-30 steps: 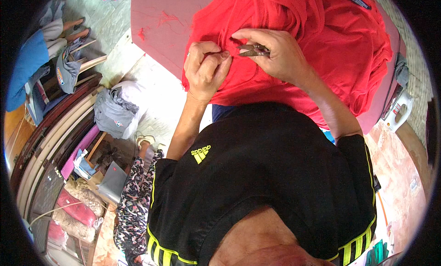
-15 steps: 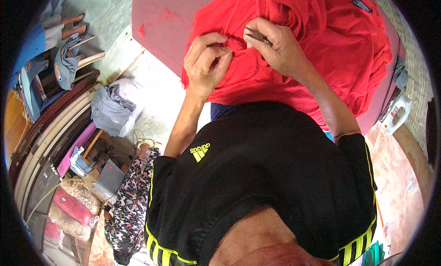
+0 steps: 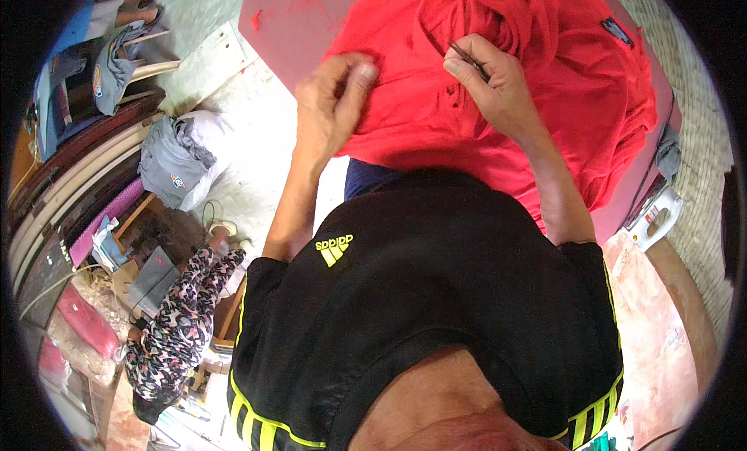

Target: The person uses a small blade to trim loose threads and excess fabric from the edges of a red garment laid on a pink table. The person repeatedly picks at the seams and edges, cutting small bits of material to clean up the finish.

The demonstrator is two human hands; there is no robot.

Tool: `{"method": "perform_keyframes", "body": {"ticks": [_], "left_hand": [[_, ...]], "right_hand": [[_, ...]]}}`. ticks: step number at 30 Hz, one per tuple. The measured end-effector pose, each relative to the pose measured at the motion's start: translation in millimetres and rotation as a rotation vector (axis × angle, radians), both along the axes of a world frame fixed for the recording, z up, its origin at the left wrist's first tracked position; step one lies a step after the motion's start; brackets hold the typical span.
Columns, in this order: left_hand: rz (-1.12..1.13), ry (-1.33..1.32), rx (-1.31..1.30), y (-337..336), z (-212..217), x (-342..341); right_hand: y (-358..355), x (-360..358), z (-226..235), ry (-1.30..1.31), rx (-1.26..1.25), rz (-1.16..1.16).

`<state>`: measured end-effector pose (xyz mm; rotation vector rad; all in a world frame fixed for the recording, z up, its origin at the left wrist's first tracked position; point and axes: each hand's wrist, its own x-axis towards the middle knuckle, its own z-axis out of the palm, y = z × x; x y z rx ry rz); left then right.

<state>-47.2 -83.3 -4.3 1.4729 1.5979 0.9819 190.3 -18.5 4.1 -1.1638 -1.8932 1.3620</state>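
Note:
A red knit garment (image 3: pixel 420 116) lies bunched over a mauve table (image 3: pixel 284 46), with a dark label (image 3: pixel 617 32) at its far right. My right hand (image 3: pixel 498 85) is closed around small dark thread snips (image 3: pixel 471 63), above the middle of the cloth. At the garment's left edge is my left hand (image 3: pixel 331 105), its fingers curled in and the thumb bent toward them. Whatever those fingers hold, if anything, is hidden, and they are slightly blurred. A few small dark marks or openings show in the cloth between my hands.
A white iron (image 3: pixel 657 217) stands at the table's right edge, near a grey cloth (image 3: pixel 668 153). Grey garments (image 3: pixel 175 167) are piled on the left. A person in patterned clothes (image 3: pixel 175 326) is at lower left; another person's feet (image 3: pixel 140 7) show at upper left.
My left hand has moved left and down, away from the middle of the cloth. My right hand has shifted slightly right with the snips. The person at lower left has leaned farther left.

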Motion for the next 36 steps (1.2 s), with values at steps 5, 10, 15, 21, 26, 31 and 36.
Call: {"method": "perform_keyframes", "body": {"ticks": [5, 10, 15, 21, 26, 31, 36], "left_hand": [[0.034, 0.105, 0.093, -34, -4, -4], [0.322, -0.022, -0.022, -36, -7, -23], [-0.13, 0.176, 0.211, -16, 4, 10], [-0.343, 0.442, 0.256, -12, 2, 68], [-0.384, 0.494, 0.428, -20, -17, 98], [-0.468, 0.416, 0.375, -20, -37, 98], [-0.325, 0.339, 0.604, -31, -22, 29]], "right_hand": [[-9, 6, -5, 0.012, 0.024, -0.02], [-13, 9, -11, 0.061, 0.06, -0.071], [-18, 10, -16, 0.122, -0.011, -0.084], [-31, 24, -12, 0.075, 0.009, -0.203], [-14, -13, 29, 0.275, 0.231, -0.278], [40, -71, -17, 0.473, -0.008, -0.269], [37, -70, -36, 0.487, 0.001, -0.247]]}}
